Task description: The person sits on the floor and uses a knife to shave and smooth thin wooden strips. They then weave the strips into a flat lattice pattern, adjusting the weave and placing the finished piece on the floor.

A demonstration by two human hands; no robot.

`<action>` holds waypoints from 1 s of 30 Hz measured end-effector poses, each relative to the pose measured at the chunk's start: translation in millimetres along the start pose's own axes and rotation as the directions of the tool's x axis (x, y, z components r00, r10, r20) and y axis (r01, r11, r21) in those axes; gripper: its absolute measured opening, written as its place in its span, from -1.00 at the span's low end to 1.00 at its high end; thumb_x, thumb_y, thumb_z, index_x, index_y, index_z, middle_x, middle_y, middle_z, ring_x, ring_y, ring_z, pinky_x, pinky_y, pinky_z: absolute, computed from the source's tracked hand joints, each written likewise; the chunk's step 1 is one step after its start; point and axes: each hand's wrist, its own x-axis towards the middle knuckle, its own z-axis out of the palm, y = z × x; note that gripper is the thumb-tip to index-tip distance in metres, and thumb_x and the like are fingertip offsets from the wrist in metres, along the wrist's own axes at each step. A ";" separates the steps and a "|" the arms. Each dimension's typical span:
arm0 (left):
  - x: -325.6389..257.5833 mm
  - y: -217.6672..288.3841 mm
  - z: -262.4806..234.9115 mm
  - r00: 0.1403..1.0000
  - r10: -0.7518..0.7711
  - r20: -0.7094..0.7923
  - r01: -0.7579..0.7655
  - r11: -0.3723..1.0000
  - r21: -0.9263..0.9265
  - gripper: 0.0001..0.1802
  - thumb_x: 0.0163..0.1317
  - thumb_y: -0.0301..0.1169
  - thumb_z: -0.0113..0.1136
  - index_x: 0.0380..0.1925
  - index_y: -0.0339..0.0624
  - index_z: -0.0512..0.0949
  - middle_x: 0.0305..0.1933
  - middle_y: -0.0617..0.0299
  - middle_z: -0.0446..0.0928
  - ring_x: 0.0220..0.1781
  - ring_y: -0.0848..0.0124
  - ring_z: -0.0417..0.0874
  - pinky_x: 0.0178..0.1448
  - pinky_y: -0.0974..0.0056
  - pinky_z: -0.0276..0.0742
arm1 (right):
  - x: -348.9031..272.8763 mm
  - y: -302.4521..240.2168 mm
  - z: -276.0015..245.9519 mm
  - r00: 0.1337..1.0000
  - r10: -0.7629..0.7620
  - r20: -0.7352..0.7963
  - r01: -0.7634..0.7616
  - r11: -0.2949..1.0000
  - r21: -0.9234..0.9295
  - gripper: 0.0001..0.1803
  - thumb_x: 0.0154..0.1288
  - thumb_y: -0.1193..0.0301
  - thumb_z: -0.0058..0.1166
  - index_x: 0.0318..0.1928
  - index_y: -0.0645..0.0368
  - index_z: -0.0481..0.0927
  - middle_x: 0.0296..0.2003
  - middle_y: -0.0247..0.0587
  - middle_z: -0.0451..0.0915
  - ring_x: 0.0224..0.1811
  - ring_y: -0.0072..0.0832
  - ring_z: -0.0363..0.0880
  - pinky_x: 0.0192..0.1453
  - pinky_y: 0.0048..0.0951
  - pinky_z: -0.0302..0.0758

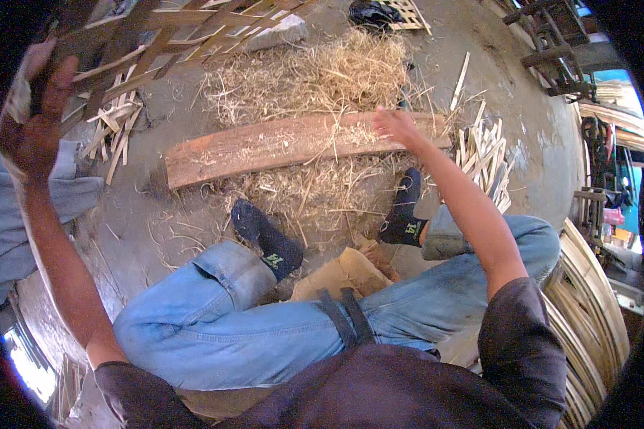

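Observation:
At the far left my left hand (32, 139) is raised at the edge of a loosely woven panel of flat wooden or bamboo strips (168, 39). Its thumb and fingers point up around that edge; their exact grip is partly hidden. The panel slants across the upper left, cut off by the view. My right hand (397, 129) reaches over the right half of a thick wooden plank (229, 151), fingers stretched out and nothing in them. Whether it touches the plank I cannot tell. Shavings are scattered on the plank, which lies across the floor in front of my feet.
Curly shavings (336, 75) are heaped beyond the plank. Loose strips lie right (483, 154) and left (114, 129). A black bag (374, 14) sits at the far side. Long bent strips (587, 314) are stacked by my right knee. Grey-blue fabric (39, 204) lies at left.

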 end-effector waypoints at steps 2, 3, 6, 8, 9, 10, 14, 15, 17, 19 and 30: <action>8.9 15.8 -8.7 0.995 0.062 -0.082 -0.069 0.994 -0.089 -0.76 0.12 -0.50 0.29 -0.16 -0.25 0.63 -0.18 0.11 0.64 -0.13 0.22 0.66 -0.01 0.27 0.54 | -29.6 -67.7 7.9 0.961 -0.040 0.274 -0.056 0.940 0.335 -0.08 0.32 -0.38 -0.53 0.18 0.19 0.42 0.02 -0.09 0.55 -0.06 -0.36 0.60 -0.03 -0.24 0.52; 15.6 22.4 -15.6 0.988 0.081 -0.133 -0.102 0.982 -0.160 -0.77 0.07 -0.52 0.32 -0.22 -0.26 0.64 -0.24 0.11 0.65 -0.20 0.22 0.67 -0.08 0.26 0.57 | -32.2 -91.7 2.5 0.932 -0.125 0.341 -0.044 0.892 0.449 -0.01 0.29 -0.42 -0.63 0.21 0.19 0.40 0.04 -0.07 0.55 -0.07 -0.36 0.61 -0.03 -0.23 0.53; 0.1 46.0 -2.2 0.960 0.213 -0.182 -0.250 0.945 -0.212 -0.78 -0.06 -0.52 0.36 -0.32 -0.16 0.67 -0.32 0.21 0.62 -0.32 0.31 0.66 -0.26 0.31 0.57 | -59.7 -155.1 -29.4 0.898 -0.298 0.324 0.083 0.837 0.541 0.07 0.26 -0.44 -0.72 0.26 0.26 0.35 0.01 -0.03 0.57 -0.01 -0.29 0.57 0.01 -0.34 0.51; 3.5 81.5 19.0 0.879 0.322 -0.351 -0.409 0.887 -0.212 -0.75 -0.10 -0.47 0.35 -0.33 -0.01 0.67 -0.37 0.35 0.57 -0.41 0.45 0.61 -0.41 0.40 0.51 | -61.0 -163.4 -48.1 0.936 -0.281 0.214 0.145 0.858 0.492 0.11 0.24 -0.46 -0.79 0.19 0.26 0.44 -0.06 -0.04 0.61 0.01 -0.29 0.57 0.00 -0.29 0.55; 10.3 88.7 8.5 0.875 0.356 -0.329 -0.439 0.869 -0.227 -0.76 -0.09 -0.44 0.35 -0.33 0.04 0.66 -0.38 0.38 0.52 -0.46 0.51 0.55 -0.46 0.43 0.45 | -56.2 -173.5 -44.6 0.934 -0.234 0.272 0.037 0.817 0.576 -0.17 0.39 -0.28 -0.40 0.18 0.24 0.47 -0.10 -0.09 0.63 0.02 -0.36 0.57 -0.01 -0.36 0.57; 11.5 94.7 2.1 0.870 0.383 -0.311 -0.464 0.849 -0.251 -0.76 -0.08 -0.41 0.35 -0.32 0.09 0.65 -0.40 0.42 0.47 -0.50 0.56 0.49 -0.51 0.47 0.38 | -43.4 -169.3 -41.1 0.917 -0.307 0.254 0.137 0.842 0.522 -0.26 0.39 -0.17 -0.26 0.19 0.26 0.44 -0.09 -0.10 0.62 0.02 -0.38 0.58 0.02 -0.37 0.58; -18.0 99.9 17.5 0.918 0.337 -0.209 -0.385 0.882 -0.272 -0.59 -0.09 -0.40 0.30 -0.14 0.14 0.58 -0.29 0.42 0.43 -0.43 0.52 0.48 -0.49 0.44 0.42 | -49.9 -166.6 -54.5 0.908 -0.420 0.005 0.378 0.822 0.427 -0.46 0.30 0.27 0.14 0.22 0.25 0.40 -0.10 -0.21 0.61 -0.06 -0.46 0.61 0.04 -0.38 0.60; -27.2 96.3 24.4 0.940 0.307 -0.149 -0.338 0.897 -0.285 -0.55 -0.10 -0.40 0.30 -0.10 0.15 0.57 -0.24 0.41 0.43 -0.40 0.50 0.51 -0.46 0.42 0.45 | -66.2 -171.3 -53.7 0.907 -0.411 -0.093 0.407 0.795 0.449 -0.46 0.26 0.39 0.21 0.22 0.23 0.40 -0.12 -0.25 0.61 -0.10 -0.49 0.62 0.03 -0.37 0.60; -53.5 83.7 41.0 0.962 0.263 0.070 -0.231 0.926 -0.299 -0.44 -0.05 -0.48 0.27 0.06 0.10 0.51 -0.19 0.28 0.44 -0.24 0.30 0.61 -0.32 0.25 0.57 | -89.0 -182.0 -64.5 0.881 -0.449 -0.148 0.459 0.738 0.495 -0.49 0.28 0.42 0.17 0.23 0.20 0.39 -0.12 -0.28 0.59 -0.16 -0.49 0.61 -0.02 -0.36 0.62; -69.8 73.7 59.3 0.974 0.172 0.148 -0.119 0.943 -0.312 -0.38 -0.04 -0.48 0.26 0.12 0.13 0.44 -0.14 0.26 0.44 -0.20 0.26 0.61 -0.29 0.23 0.60 | -99.5 -195.5 -90.7 0.838 -0.503 -0.212 0.538 0.694 0.478 -0.50 0.30 0.44 0.14 0.24 0.17 0.38 -0.11 -0.29 0.57 -0.19 -0.49 0.61 -0.05 -0.35 0.62; -141.3 -33.7 110.4 0.740 -0.438 0.511 0.536 0.843 -0.054 -0.69 0.21 -0.27 0.15 -0.12 -0.22 0.55 -0.07 -0.04 0.57 0.00 -0.01 0.58 0.05 0.08 0.54 | -104.5 -261.2 -110.6 0.751 -0.642 -0.152 0.659 0.741 0.127 -0.49 0.37 0.38 0.07 0.27 0.21 0.32 -0.08 -0.21 0.53 -0.18 -0.45 0.57 -0.04 -0.40 0.58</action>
